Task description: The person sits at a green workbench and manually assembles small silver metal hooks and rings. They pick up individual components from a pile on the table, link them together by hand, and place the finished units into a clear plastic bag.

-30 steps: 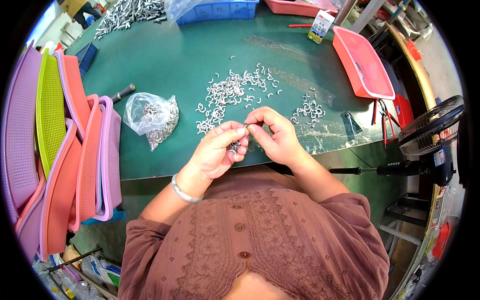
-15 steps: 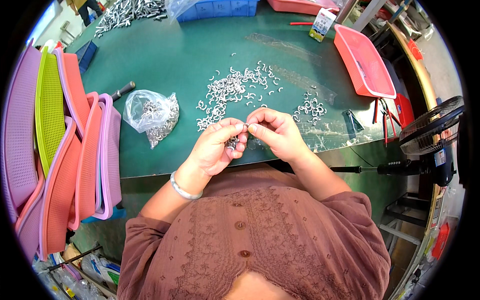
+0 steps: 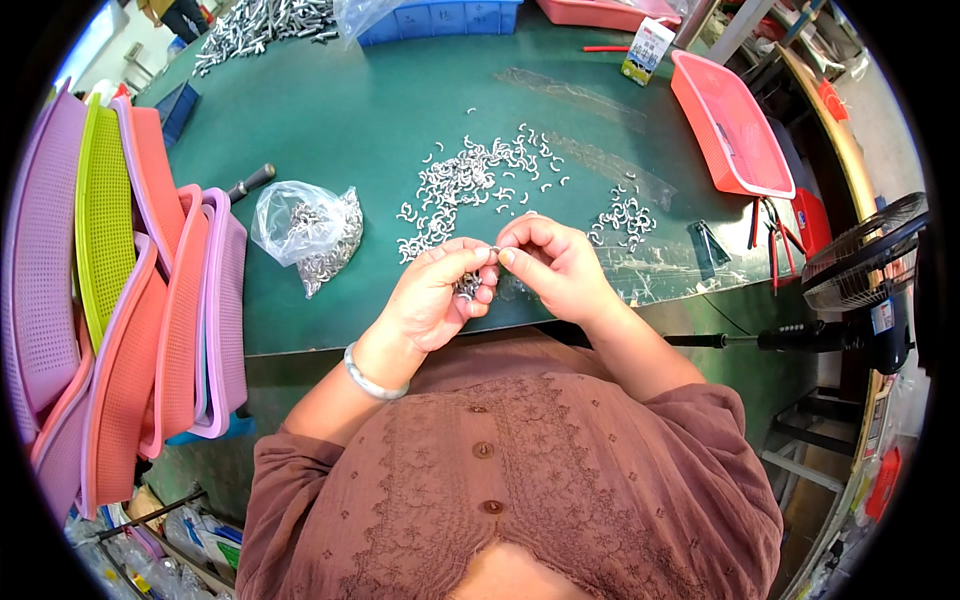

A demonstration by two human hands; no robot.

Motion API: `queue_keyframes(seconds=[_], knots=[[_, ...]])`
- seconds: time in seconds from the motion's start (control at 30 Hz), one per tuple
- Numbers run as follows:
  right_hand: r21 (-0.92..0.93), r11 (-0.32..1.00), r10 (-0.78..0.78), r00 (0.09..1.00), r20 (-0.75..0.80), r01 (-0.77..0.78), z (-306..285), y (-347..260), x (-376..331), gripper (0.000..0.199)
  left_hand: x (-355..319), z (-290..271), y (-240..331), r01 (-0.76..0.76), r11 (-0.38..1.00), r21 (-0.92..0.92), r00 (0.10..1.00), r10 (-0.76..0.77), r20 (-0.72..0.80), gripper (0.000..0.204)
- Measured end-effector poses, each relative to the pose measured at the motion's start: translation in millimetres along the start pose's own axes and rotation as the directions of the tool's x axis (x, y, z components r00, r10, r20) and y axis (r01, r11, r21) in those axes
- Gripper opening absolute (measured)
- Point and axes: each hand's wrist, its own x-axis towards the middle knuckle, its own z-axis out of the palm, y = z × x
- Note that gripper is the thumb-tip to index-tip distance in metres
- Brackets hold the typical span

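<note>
Over the near edge of the green table, my left hand (image 3: 430,292) curls round a small clump of curved metal pieces (image 3: 467,286). Its thumb and forefinger meet the fingertips of my right hand (image 3: 555,265), and both pinch one small metal piece (image 3: 495,250) between them. The fingers hide most of that piece. Just beyond my hands lies a loose heap of C-shaped silvery metal pieces (image 3: 465,178). A smaller group of the same pieces (image 3: 625,217) is to the right. To the left stands a clear plastic bag (image 3: 300,225) partly filled with them.
Stacked plastic baskets (image 3: 130,290) crowd the left side. A pink basket (image 3: 730,125), pliers with red handles (image 3: 773,240), and a fan (image 3: 865,255) are at the right. A blue bin (image 3: 440,20), a small carton (image 3: 647,50) and a pile of metal rods (image 3: 265,30) sit at the back.
My hands stay almost in the same pose, still pinching the small piece together. The whole view has shifted very slightly.
</note>
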Motion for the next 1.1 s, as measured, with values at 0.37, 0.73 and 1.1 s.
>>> queue_keyframes(seconds=[0.37, 0.73, 1.1], knots=[[-0.672, 0.491, -0.573, 0.787, 0.23, 0.554, -7.5, -19.7, 10.1, 0.019, -1.3, 2.9, -1.1, -0.02, 1.0, 0.001, 1.0, 0.02, -0.014, 0.01], [-0.755, 0.175, -0.598, 0.677, 0.429, 0.632, -5.9, -28.4, 7.5, 0.022, -0.4, 0.6, -1.9, -0.033, 0.999, -0.005, 0.999, 0.033, -0.011, 0.005], [-0.747, 0.207, -0.57, 0.699, 0.433, 0.632, -5.5, -28.1, 5.8, 0.023, -1.3, -0.6, -2.7, -0.017, 1.0, -0.022, 1.0, 0.017, -0.011, 0.008]])
